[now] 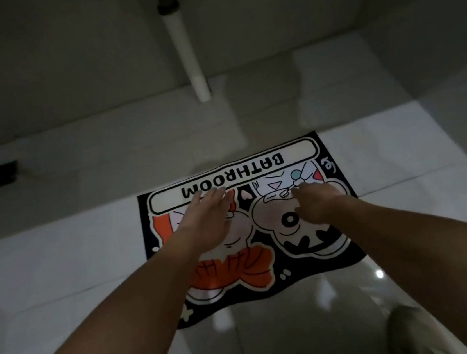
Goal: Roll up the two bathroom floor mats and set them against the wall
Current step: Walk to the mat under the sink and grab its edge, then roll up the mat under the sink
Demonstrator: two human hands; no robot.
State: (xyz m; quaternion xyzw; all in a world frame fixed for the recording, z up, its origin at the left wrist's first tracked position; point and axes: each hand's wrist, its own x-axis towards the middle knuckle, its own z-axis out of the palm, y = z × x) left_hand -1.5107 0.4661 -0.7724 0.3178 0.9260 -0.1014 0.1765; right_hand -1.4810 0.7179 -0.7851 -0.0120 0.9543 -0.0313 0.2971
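Note:
A black bathroom mat (267,249) with cartoon figures and the word BATHROOM lies flat on the pale tiled floor, its lettered edge farthest from me. My left hand (205,218) is stretched out over the mat's left half, fingers apart and straight, holding nothing. Over the right half my right hand (315,203) hovers with fingers loosely curled down and nothing in them. Whether either hand touches the mat I cannot tell. Only one mat is in view.
A white drain pipe (187,50) drops from a dark basin at the top to the floor by the back wall (65,65). A small dark object (4,174) sits far left. A light slipper (413,331) shows at the bottom right.

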